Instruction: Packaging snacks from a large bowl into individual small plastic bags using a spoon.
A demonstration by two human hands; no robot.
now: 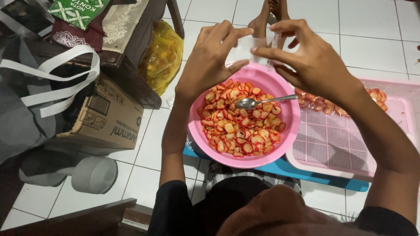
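Both hands' fingers (pixel 239 31) pinching clear bag (pixel 256 46), above bowl (pixel 286 131)

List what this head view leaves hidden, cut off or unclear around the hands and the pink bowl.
- Clear plastic bag: see-through, partly behind the left hand and right hand; contents unclear.
- Pink tray: cut off by the right edge.
- Blue board: mostly under the pink bowl and tray.
- Spoon: bowl end partly buried in chips.

Pink tray (pixel 350 144) cut off rightward
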